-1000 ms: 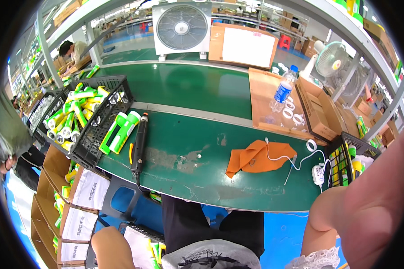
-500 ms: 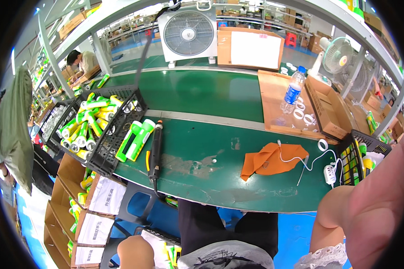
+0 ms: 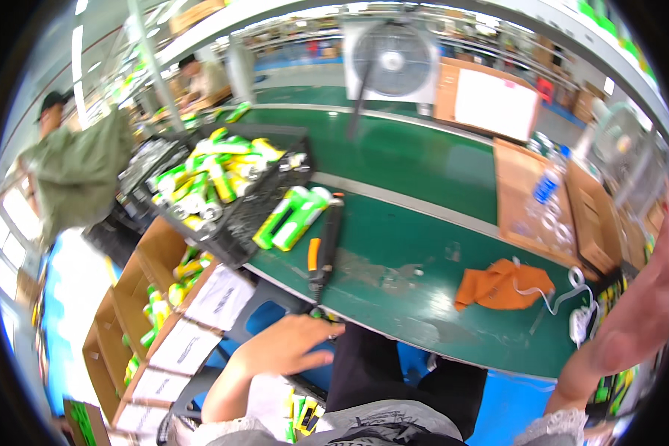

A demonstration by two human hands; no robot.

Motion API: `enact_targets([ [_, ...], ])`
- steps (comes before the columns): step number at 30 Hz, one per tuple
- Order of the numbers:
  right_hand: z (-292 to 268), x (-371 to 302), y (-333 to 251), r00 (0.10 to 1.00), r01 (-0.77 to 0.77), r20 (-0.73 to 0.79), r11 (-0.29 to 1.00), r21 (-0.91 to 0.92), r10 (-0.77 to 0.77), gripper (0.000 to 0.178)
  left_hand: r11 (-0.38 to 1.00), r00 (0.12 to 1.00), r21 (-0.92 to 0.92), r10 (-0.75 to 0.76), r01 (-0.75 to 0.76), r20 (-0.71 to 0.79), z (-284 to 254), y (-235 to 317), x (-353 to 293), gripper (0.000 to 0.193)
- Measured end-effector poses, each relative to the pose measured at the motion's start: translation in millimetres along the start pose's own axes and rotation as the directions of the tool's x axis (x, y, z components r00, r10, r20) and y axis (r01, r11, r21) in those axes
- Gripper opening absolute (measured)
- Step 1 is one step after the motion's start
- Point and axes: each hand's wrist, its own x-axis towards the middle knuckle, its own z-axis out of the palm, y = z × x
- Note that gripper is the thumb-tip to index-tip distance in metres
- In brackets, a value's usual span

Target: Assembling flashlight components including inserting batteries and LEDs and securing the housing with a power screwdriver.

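My left hand (image 3: pixel 293 346) is over my lap by the table's near edge, its fingers stretched out and holding nothing. Just beyond it lies a black electric screwdriver (image 3: pixel 335 230) with a yellow lever and a cord. Two green-and-white flashlights (image 3: pixel 302 219) rest side by side to its left. My right hand (image 3: pixel 639 327) is raised close at the right rim; its fingers are hidden there. Below and inward of it are a white power strip (image 3: pixel 580 324) with a white cord and an orange cloth (image 3: pixel 504 285) on the green table (image 3: pixel 394 238).
A black crate (image 3: pixel 234 249) heaped with green and yellow flashlights stands at the left. Cardboard bins (image 3: pixel 137 260) sit below it. On the right are a water bottle (image 3: pixel 549 182), white rings and a cardboard box (image 3: pixel 595 219). A box fan (image 3: pixel 392 61) stands behind; people are at the far left.
The view has swung left, so the table's things sit further right. My left hand has come up into view with fingers extended. My right hand stays raised at the right rim.
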Motion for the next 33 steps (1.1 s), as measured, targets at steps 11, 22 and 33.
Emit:
enact_targets([
  [11,78,-178,-52,0.797,-0.531,0.414,0.836,0.134,0.44,0.015,0.976,-0.314,-0.219,-0.202,0.018,-0.928,66,44,-104,0.075],
  [22,65,-234,-27,0.451,-0.848,0.33,0.513,-0.131,0.829,0.008,0.765,-0.188,-0.509,-0.61,-0.395,-0.77,90,11,-68,0.008],
  [33,68,-248,-19,0.458,-0.858,0.187,0.487,-0.164,0.869,0.007,0.355,-0.039,-0.842,-0.927,-0.407,-0.372,136,-67,-54,0.021],
])
